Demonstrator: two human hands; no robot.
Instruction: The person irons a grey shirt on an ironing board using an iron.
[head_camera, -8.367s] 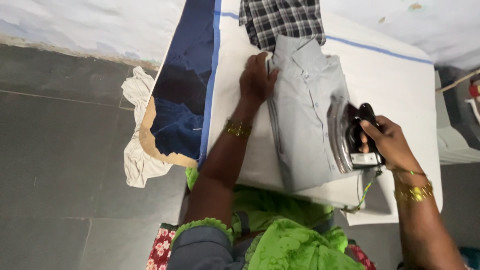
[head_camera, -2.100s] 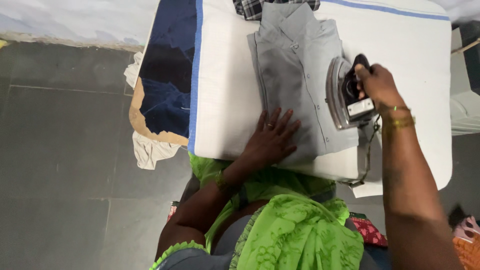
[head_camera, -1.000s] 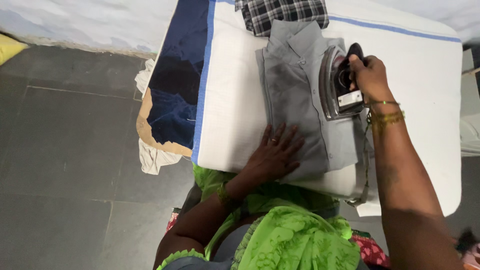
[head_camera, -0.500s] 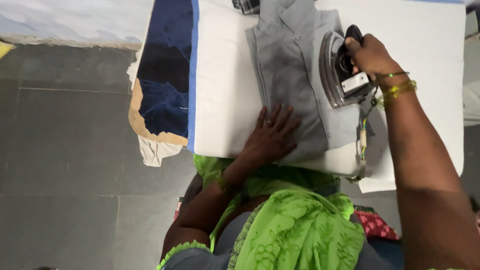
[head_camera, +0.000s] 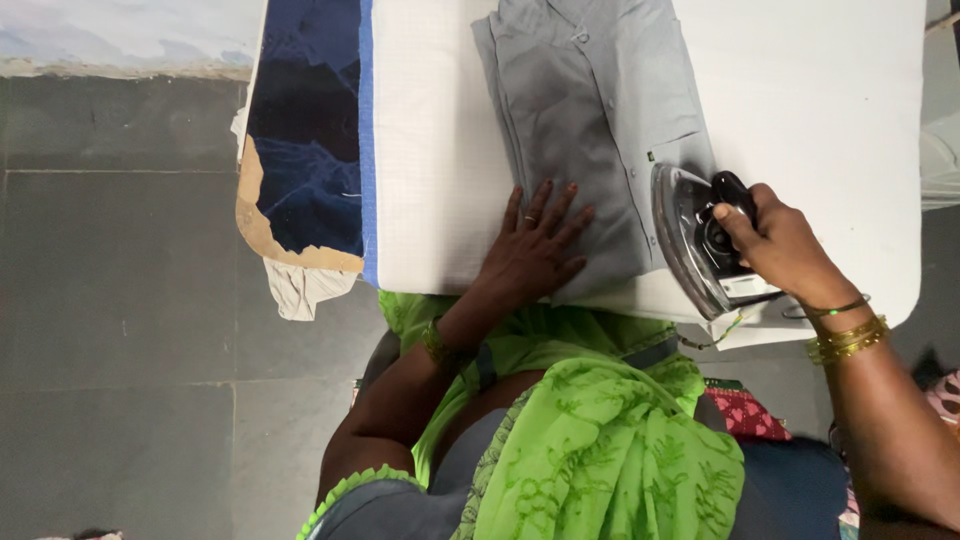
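A smooth grey shirt (head_camera: 590, 130), folded and buttoned, lies on the white padded surface (head_camera: 830, 110). The left hand (head_camera: 535, 250) presses flat, fingers spread, on its near hem. The right hand (head_camera: 785, 245) grips the black handle of a shiny metal iron (head_camera: 695, 240) resting on the shirt's right edge.

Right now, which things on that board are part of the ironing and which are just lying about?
In use:
grey shirt, pressed flat under the left hand
iron, in the right hand grip, on the shirt's lower right edge
white padded board

Lying about:
dark blue cloth at the board's left
pale rag hanging below it
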